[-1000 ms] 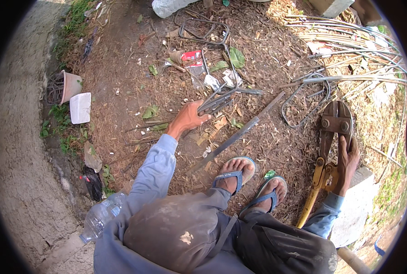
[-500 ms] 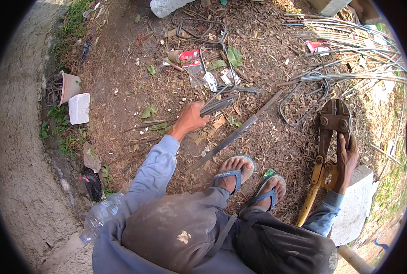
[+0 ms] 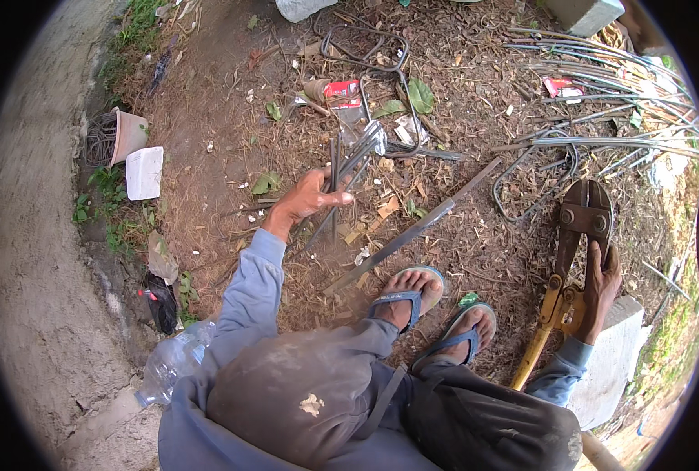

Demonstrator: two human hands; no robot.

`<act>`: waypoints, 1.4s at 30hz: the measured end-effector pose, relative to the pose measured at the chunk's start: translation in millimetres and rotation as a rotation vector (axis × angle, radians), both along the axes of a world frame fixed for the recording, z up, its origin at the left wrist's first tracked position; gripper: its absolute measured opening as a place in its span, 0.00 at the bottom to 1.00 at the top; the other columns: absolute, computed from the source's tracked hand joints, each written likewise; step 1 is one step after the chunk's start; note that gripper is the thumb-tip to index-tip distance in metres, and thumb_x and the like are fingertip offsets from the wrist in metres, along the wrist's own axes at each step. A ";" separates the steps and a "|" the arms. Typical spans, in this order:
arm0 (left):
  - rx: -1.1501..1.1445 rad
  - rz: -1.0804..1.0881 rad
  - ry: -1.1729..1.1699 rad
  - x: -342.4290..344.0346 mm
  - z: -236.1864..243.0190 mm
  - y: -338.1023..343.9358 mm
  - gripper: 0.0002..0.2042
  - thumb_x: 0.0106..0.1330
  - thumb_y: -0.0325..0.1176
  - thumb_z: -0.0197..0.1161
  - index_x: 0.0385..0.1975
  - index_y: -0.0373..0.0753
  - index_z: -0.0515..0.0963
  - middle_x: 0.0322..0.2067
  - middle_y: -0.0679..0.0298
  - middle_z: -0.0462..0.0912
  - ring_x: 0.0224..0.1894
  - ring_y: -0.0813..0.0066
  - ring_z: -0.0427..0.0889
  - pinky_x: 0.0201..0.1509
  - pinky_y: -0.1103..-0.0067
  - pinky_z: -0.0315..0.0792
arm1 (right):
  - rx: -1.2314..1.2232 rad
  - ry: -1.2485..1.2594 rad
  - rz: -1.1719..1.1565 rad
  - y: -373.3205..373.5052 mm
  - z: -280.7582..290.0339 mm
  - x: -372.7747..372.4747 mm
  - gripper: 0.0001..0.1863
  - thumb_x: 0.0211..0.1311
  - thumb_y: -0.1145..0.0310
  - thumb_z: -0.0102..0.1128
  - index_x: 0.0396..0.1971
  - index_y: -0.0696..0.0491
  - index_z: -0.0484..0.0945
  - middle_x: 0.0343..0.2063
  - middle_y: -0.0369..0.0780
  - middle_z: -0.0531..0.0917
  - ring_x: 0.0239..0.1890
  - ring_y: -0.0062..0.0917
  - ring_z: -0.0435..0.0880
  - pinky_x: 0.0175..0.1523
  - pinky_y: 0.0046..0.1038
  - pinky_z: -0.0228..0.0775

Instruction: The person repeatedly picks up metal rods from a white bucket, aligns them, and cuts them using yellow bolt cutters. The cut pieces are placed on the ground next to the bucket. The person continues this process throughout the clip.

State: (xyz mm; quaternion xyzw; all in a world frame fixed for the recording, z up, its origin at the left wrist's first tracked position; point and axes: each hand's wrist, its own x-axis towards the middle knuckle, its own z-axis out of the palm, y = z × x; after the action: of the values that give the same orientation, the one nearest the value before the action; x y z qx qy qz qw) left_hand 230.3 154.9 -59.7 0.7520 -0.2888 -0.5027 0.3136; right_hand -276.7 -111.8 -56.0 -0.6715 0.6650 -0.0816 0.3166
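My left hand (image 3: 310, 200) is closed around several short dark steel rods (image 3: 355, 163), just above the littered ground. The rods splay at different angles, one nearly upright in the picture; parts of them are hidden by my fingers. At the right, my right hand (image 3: 600, 286) grips a large bolt cutter (image 3: 585, 218) near its pivot, the thumb side toward the dark jaws. Its yellow handle (image 3: 531, 357) slopes down toward my leg. Between the hands, a flat metal bar (image 3: 412, 231) lies slantwise in front of my sandalled feet.
Long thin rods (image 3: 624, 98) are spread at the far right, beside a bent rod frame (image 3: 502, 188). Another bent frame (image 3: 400, 74) lies at the top. A concrete block (image 3: 612, 365) is by my right arm. Along the left wall stand a bucket of wire (image 3: 130, 137) and a plastic bottle (image 3: 169, 365).
My left hand has turned and shifted slightly left; the rods in it now fan apart, some pointing more upward in the picture. My right hand keeps its hold on the bolt cutter.
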 end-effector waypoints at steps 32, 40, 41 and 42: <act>-0.286 1.886 0.268 28.5 -16.3 307.0 0.06 0.69 0.37 0.65 0.38 0.48 0.74 0.22 0.72 0.70 0.20 0.78 0.72 0.25 0.76 0.75 | -0.021 0.085 0.101 -3.6 -13.5 -10.2 0.35 0.68 0.40 0.53 0.63 0.52 0.74 0.56 0.46 0.80 0.58 0.39 0.78 0.62 0.39 0.66; -0.446 2.114 0.115 39.0 -29.4 331.3 0.07 0.72 0.33 0.59 0.36 0.46 0.66 0.17 0.66 0.68 0.18 0.72 0.70 0.24 0.72 0.72 | 0.010 0.053 0.100 -4.6 -17.8 -14.5 0.36 0.66 0.38 0.54 0.62 0.52 0.74 0.56 0.47 0.80 0.58 0.40 0.79 0.60 0.40 0.67; -0.451 2.092 0.087 39.7 -29.0 340.1 0.07 0.72 0.32 0.58 0.35 0.46 0.66 0.17 0.65 0.68 0.18 0.72 0.69 0.24 0.72 0.71 | 0.009 0.051 0.106 -4.7 -18.7 -13.3 0.37 0.66 0.37 0.54 0.62 0.52 0.74 0.56 0.47 0.81 0.57 0.40 0.79 0.60 0.40 0.67; -0.421 2.087 0.085 36.8 -32.1 334.4 0.07 0.72 0.32 0.58 0.35 0.46 0.66 0.17 0.66 0.68 0.18 0.72 0.69 0.24 0.72 0.71 | -0.002 0.062 0.105 -4.6 -15.2 -14.1 0.37 0.66 0.37 0.54 0.62 0.52 0.74 0.55 0.47 0.81 0.57 0.40 0.79 0.60 0.40 0.67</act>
State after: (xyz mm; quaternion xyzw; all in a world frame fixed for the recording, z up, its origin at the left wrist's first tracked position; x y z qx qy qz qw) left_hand 267.1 489.2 -91.8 0.5399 0.4287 0.0488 0.7227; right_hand -290.8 -116.4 -71.3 -0.7079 0.6382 -0.0448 0.2992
